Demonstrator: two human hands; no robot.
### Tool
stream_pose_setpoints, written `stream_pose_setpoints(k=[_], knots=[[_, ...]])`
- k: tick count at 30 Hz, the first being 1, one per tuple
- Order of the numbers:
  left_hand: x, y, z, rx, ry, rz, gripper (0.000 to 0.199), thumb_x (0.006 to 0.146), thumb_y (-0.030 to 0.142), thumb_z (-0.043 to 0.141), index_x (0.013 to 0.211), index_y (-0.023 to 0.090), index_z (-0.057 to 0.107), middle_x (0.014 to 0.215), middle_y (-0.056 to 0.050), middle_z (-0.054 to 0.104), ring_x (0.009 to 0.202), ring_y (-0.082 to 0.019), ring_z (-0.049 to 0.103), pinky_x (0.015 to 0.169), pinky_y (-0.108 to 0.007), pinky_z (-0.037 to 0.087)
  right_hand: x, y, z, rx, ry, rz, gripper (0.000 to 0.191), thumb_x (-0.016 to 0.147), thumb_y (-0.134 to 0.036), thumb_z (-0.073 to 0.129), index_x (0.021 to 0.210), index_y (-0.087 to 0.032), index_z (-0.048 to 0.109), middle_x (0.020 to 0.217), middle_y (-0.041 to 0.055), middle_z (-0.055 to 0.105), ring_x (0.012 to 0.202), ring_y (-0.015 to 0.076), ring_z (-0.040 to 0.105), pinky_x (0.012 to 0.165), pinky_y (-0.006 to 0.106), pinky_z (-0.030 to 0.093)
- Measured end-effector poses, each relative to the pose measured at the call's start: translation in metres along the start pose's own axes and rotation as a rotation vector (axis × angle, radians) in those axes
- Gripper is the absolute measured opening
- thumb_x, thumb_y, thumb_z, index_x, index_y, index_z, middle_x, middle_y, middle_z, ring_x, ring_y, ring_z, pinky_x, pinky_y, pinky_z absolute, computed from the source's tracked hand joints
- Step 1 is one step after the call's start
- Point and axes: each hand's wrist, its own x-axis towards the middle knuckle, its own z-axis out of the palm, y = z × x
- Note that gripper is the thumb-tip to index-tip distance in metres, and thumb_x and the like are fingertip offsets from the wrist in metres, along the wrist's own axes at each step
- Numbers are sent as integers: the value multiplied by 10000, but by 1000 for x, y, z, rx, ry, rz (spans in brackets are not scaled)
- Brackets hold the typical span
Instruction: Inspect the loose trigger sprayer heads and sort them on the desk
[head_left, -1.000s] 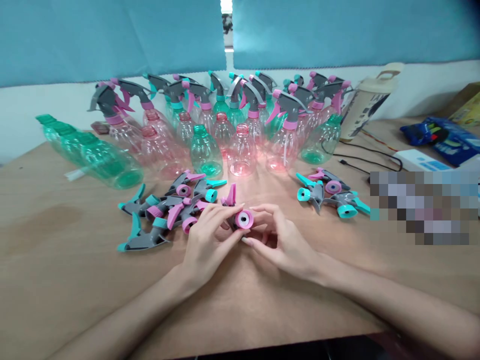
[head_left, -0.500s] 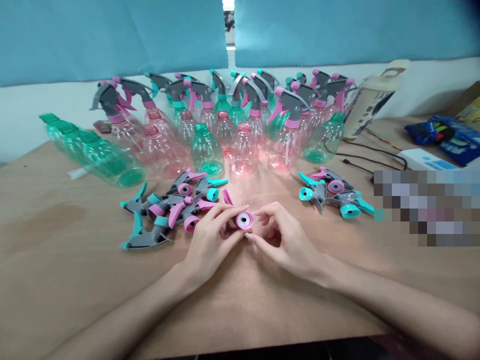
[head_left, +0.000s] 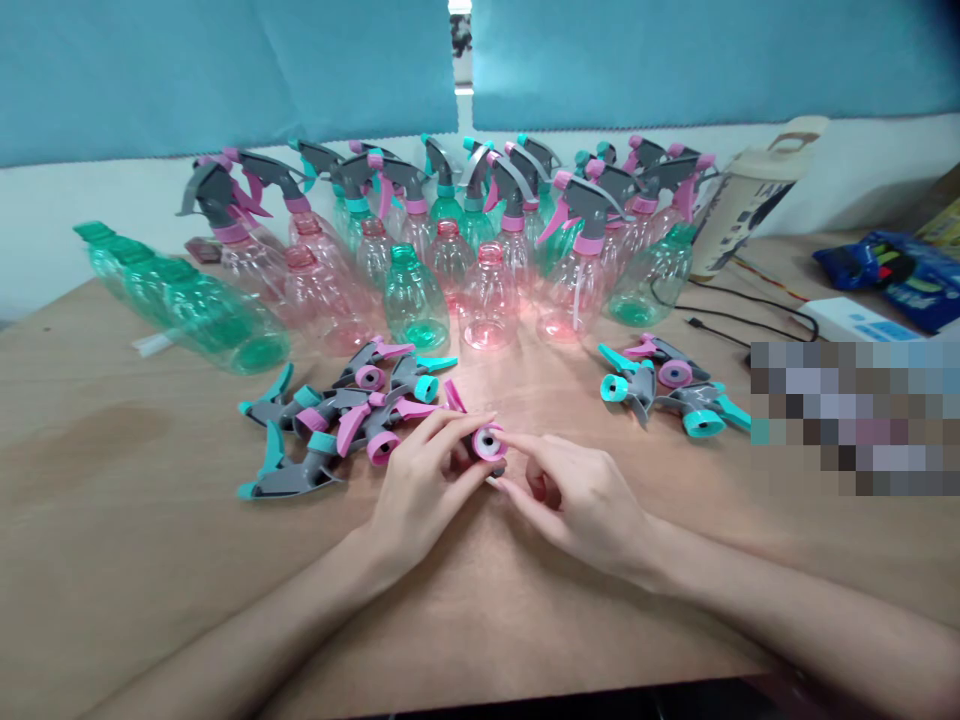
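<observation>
My left hand (head_left: 424, 480) is closed around a grey and pink trigger sprayer head (head_left: 488, 443), its pink collar facing me and a white ring with a dark hole showing inside. Most of the sprayer's body is hidden by my fingers. My right hand (head_left: 581, 492) is at the collar's right side, its index fingertip touching the white ring. The right thumb is apart from the index finger, near the collar's lower edge, and the other fingers are curled. Beside my left hand lies a pile of loose sprayer heads (head_left: 322, 445) with pink or turquoise collars.
Several pink and green bottles (head_left: 487, 310) stand behind my hands, many with sprayers fitted. Green bottles (head_left: 259, 350) line up at left. More sprayer heads (head_left: 703, 422) lie at right. A cream tumbler (head_left: 739, 215), black cable (head_left: 739, 312), white box (head_left: 855, 318) and blue packet (head_left: 892, 275) are farther right.
My right index finger has moved left and extended onto the white ring inside the collar. My left hand has stayed in place with the sprayer head.
</observation>
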Motion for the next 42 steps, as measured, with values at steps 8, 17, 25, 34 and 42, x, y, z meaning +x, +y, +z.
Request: stream_pose_setpoints(k=[8, 17, 25, 34, 42], knots=[[-3, -2, 1, 57, 50, 100, 271, 851, 155, 590, 1117, 207, 582, 947, -27, 584, 690, -110, 585, 664, -260, 529, -5, -6, 4, -45, 22, -20, 382, 882, -206, 515, 1250, -108, 512, 644, -3, 595, 544, 133, 530, 516, 256, 436], [-5, -5, 1, 93, 63, 137, 327, 844, 128, 593, 1158, 218, 572, 971, -29, 589, 670, -95, 583, 641, -238, 531, -7, -9, 3, -83, 33, 13, 376, 874, -199, 523, 1229, -76, 548, 612, -9, 603, 490, 120, 515, 505, 260, 430], [-5, -3, 1, 95, 53, 169, 333, 865, 171, 580, 1192, 232, 562, 968, -35, 605, 690, -105, 593, 609, -230, 538, -12, -3, 9, 116, 0, 74, 420, 875, -224, 524, 1281, -130, 476, 608, -35, 607, 464, 97, 510, 519, 233, 455], [-4, -6, 1, 54, -7, 172, 379, 847, 131, 602, 1211, 224, 548, 968, -20, 593, 612, -73, 542, 562, -201, 511, -4, 3, 5, 201, -21, 74, 282, 868, -184, 531, 1143, -152, 481, 584, -72, 493, 467, 74, 449, 501, 193, 400], [-4, -5, 2, 56, -12, 178, 358, 846, 141, 605, 1195, 202, 555, 976, -21, 585, 581, -62, 509, 557, -195, 502, -5, 6, 6, 182, -41, 54, 301, 864, -193, 530, 1148, -155, 439, 583, -80, 456, 462, 77, 436, 479, 194, 372]])
